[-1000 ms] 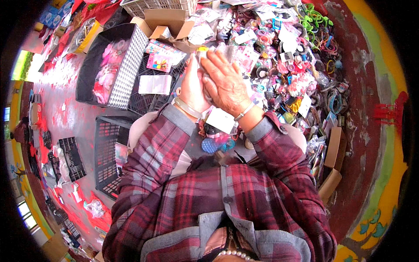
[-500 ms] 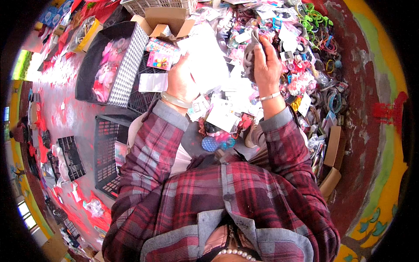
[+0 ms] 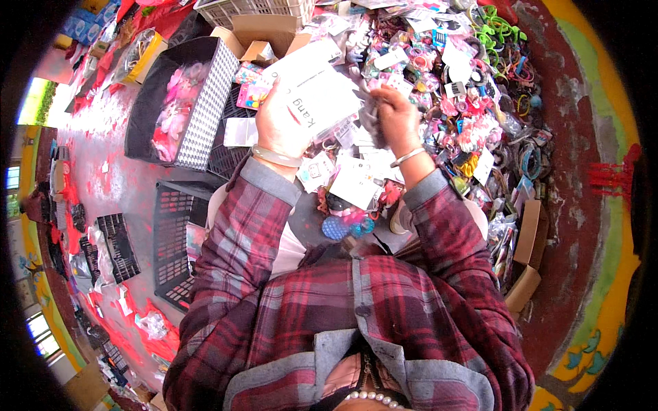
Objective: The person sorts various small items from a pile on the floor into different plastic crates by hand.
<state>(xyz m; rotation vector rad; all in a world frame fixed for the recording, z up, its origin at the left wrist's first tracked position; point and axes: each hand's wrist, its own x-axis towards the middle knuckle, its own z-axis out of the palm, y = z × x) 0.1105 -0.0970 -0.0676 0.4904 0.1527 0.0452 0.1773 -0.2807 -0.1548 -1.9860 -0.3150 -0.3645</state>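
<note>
My left hand grips a large white printed card by its left side, the thumb lying along its edge. The card is tilted, with a clear edge showing under its lower right. Close to the card's right edge, my right hand is closed on a grey soft fabric piece, perhaps a hair band; its exact kind is unclear. The fabric comes up to the card's edge, and whether they touch I cannot tell. Below both hands lie white cards on a heap of hair accessories.
A black bin with a houndstooth side holds pink items at the left. Behind it stands an opened cardboard box. A black plastic crate sits by my left knee. Green hair hoops lie at the far right.
My right hand has moved left and a little down, bringing the grey fabric to the card. The card has turned slightly, and its print now shows.
</note>
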